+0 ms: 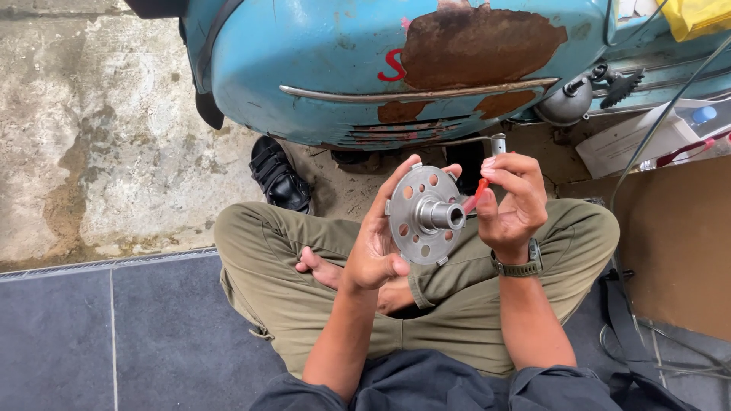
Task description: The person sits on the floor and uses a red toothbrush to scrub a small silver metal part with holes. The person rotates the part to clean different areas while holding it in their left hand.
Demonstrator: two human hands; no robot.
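A person sat cross-legged on grey floor tiles (91,335) beside a rusted, pale blue scooter body (343,68), holding a round, perforated grey metal disc with a short central hub (426,215) upright in the left hand (377,243). The left fingers were clamped on the disc, curled behind it with the tips showing over its upper rim and the thumb lying below its lower edge. The right hand (514,205) was closed on a thin red tool (477,194), pinched between thumb and forefinger; its tip pointed toward the open end of the hub and appeared to touch it, though the view was too small to be sure. A dark green wristwatch (519,268) sat on the right wrist. Beyond the fingertips of both hands, a black strapped sandal (280,179) lay on the stained concrete floor (91,137) under the scooter.
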